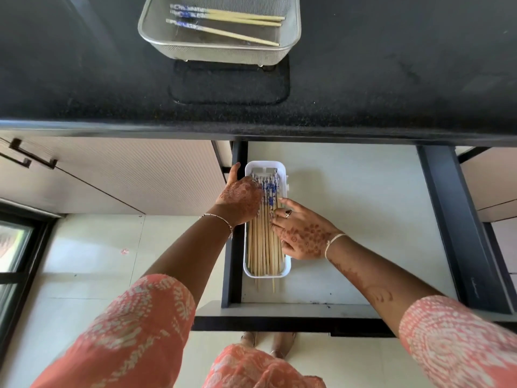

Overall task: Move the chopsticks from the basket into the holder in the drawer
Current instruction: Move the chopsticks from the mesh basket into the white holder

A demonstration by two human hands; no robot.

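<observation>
Both hands are working at the holder (pixel 265 164) in the drawer (pixel 349 205) at 6 o'clock, prob. levelling the chopsticks (pixel 264 247) lying in it so they sit parallel, patterned ends toward 12. The right hand (pixel 302 233) is lying on the sticks from 3 o'clock, fingers straightish and slightly spread, pressing rather than gripping. The left hand (pixel 240 196) is covering the patterned ends from 9; its fingers are hiding under the hand's back (can't tell if pinching). More sticks (pixel 240 22) are waiting in the basket (pixel 145 37) at 12, the count too blurry to give.

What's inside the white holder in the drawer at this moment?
The holder contains a packed row of chopsticks, blue-patterned ends toward the counter. The left hand and right hand rest on them, covering their middles; its floor is hidden.
</observation>
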